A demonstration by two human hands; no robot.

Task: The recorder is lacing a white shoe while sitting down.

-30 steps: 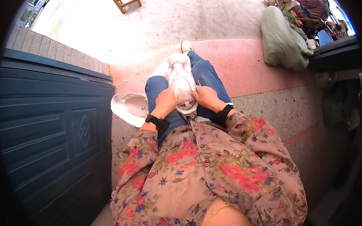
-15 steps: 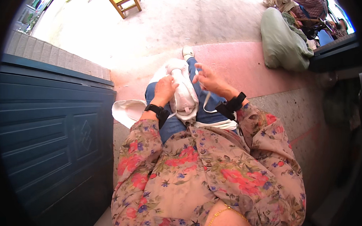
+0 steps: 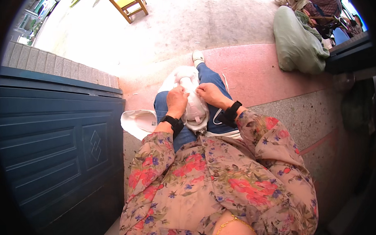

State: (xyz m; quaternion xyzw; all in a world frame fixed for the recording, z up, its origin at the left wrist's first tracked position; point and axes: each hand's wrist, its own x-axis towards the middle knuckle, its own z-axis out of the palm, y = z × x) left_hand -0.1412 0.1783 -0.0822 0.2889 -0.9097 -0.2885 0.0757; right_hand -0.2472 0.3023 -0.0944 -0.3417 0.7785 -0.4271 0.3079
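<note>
A pale pink-white sneaker (image 3: 195, 107) lies between my thighs, its end with a small pull tab toward me. My left hand (image 3: 177, 102) is closed on its left edge, with thumb and fingers pressed together. From the right, my right hand (image 3: 212, 95) meets the sneaker's upper, fingers pinched; they seem to grip a white shoelace, though the fingertips hide the exact spot. A loop of white shoelace (image 3: 217, 115) rests on my right thigh below the wrist. By my left leg sits a white, hollow, shoe-like piece (image 3: 139, 124) with a pale pink inside.
A dark blue panelled door (image 3: 56, 143) stands at left. A large grey-green sack (image 3: 297, 41) slumps at the far right, with a seated person (image 3: 323, 7) behind it. Far off at the top is a small wooden stool (image 3: 128, 5). Pink and grey paving (image 3: 252, 71) lies ahead.
My right hand has moved down and left from above my thigh to the sneaker, its fingers closing into a pinch. The left hand has shifted slightly lower and stays at the sneaker.
</note>
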